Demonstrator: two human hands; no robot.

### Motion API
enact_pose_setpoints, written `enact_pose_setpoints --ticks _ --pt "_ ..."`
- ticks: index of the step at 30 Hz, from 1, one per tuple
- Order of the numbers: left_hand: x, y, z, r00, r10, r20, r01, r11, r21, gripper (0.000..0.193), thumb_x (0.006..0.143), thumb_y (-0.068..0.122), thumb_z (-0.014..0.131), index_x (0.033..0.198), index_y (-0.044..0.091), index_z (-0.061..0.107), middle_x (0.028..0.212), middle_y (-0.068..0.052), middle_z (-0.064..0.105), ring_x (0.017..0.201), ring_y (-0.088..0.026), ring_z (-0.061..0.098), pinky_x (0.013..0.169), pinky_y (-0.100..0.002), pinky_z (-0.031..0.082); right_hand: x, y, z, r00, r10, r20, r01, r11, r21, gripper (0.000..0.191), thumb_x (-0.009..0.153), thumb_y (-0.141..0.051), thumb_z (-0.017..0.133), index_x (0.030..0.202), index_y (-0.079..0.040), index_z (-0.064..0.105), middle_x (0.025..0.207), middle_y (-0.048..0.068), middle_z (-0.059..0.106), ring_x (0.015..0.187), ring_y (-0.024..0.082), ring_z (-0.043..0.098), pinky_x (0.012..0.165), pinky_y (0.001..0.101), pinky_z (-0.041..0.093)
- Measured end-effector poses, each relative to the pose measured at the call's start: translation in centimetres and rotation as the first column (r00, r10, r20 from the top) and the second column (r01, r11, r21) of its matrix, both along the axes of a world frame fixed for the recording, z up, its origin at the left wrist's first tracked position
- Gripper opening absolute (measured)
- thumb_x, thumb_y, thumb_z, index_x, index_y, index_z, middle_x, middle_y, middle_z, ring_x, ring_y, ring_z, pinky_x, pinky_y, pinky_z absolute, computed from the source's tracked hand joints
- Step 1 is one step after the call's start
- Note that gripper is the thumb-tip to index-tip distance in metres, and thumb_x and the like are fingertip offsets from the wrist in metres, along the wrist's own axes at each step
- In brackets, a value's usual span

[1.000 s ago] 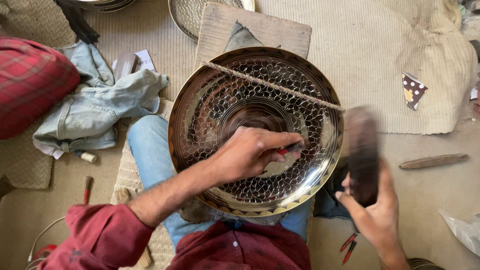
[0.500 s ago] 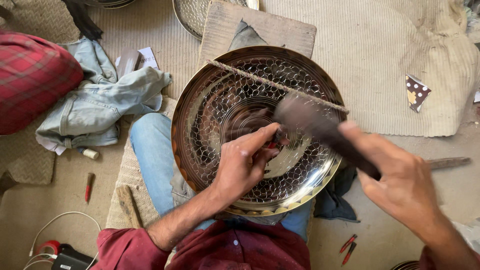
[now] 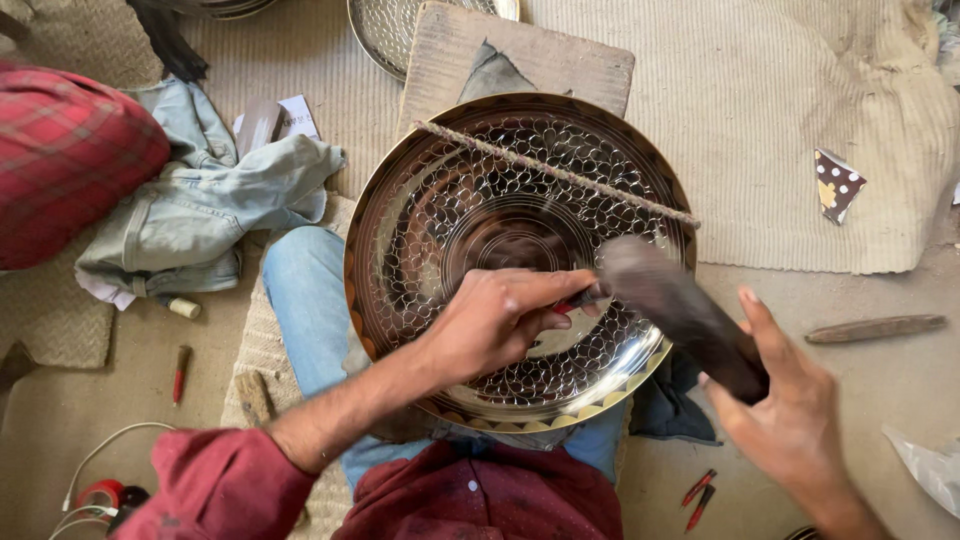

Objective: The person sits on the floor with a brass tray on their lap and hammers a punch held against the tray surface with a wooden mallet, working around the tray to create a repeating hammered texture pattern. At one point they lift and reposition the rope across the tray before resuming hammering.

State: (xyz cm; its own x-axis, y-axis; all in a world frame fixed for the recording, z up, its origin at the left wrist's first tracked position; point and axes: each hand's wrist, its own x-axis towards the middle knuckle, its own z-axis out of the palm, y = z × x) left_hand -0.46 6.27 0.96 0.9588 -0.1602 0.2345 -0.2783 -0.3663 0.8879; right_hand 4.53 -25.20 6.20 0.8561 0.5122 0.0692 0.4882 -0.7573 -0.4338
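Head view: we see the left hand [image 3: 500, 322] pinching a red-handled chisel [image 3: 578, 298] on the stiff, thin, dentable engraved brass tray [image 3: 450, 215]; the right hand [image 3: 790, 405] grips a dark wooden mallet [image 3: 680, 310].

hands [image 3: 500, 325], chisel [image 3: 578, 298], mallet [image 3: 680, 310], engraved tray [image 3: 450, 200]

white paper slip or small card [image 3: 292, 116] lying far left on the mat, half tucked under the crumpled denim cloth [image 3: 205, 205], clear crinkly plastic bag [image 3: 925, 465] at the near right edge, no screens or signs anywhere
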Motion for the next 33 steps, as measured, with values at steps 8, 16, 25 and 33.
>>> enact_pose_setpoints --ticks 8,16,25,33 --pt "2.6 0.7 0.7 0.936 -0.349 0.04 0.35 0.936 -0.038 0.049 0.088 0.008 0.075 0.135 0.016 0.065 0.118 -0.001 0.077 0.099 -0.021 0.079 0.076 -0.035 0.064 -6.1 -1.7 -5.0 0.922 -0.266 -0.281 0.352 0.877 0.325 0.089 0.078 0.004 0.077 0.157 -0.004 0.037 0.102 0.012 0.067 0.087 0.016 0.065 0.078 0.0302 0.055" --pt "4.7 0.7 0.3 0.776 -0.627 0.061 0.627 0.778 0.017 0.054 0.087 0.009 0.076 0.138 0.018 0.063 0.12 -0.001 0.076 0.096 -0.017 0.077 0.076 -0.034 0.063 -10.0 -2.3 -10.5 0.91 -0.33 -0.25 0.41 0.808 0.424 0.069 0.081 0.008 0.075 0.14 0.001 0.041 0.097 0.011 0.065 0.083 0.013 0.064 0.079 0.0285 0.055" --pt "5.6 -0.6 -0.5 0.689 -0.721 -0.072 0.725 0.684 0.078 0.057 0.082 0.013 0.075 0.136 0.025 0.064 0.114 0.005 0.079 0.089 -0.012 0.078 0.068 -0.035 0.063 -11.8 -0.5 -11.1 0.935 -0.346 -0.073 0.328 0.772 0.545 0.092 0.08 0.009 0.075 0.157 -0.002 0.026 0.102 0.012 0.064 0.085 0.017 0.065 0.08 0.0315 0.055" --pt "4.7 0.1 1.2 0.808 -0.57 -0.145 0.581 0.812 0.045 0.055 0.089 0.002 0.066 0.14 0.024 0.062 0.114 0.004 0.079 0.078 -0.015 0.077 0.06 -0.032 0.062 -11.0 -0.5 -10.5 0.885 -0.387 -0.26 0.465 0.769 0.439 0.093 0.077 0.01 0.075 0.157 0.001 0.029 0.095 0.012 0.066 0.078 0.017 0.062 0.076 0.0312 0.055"
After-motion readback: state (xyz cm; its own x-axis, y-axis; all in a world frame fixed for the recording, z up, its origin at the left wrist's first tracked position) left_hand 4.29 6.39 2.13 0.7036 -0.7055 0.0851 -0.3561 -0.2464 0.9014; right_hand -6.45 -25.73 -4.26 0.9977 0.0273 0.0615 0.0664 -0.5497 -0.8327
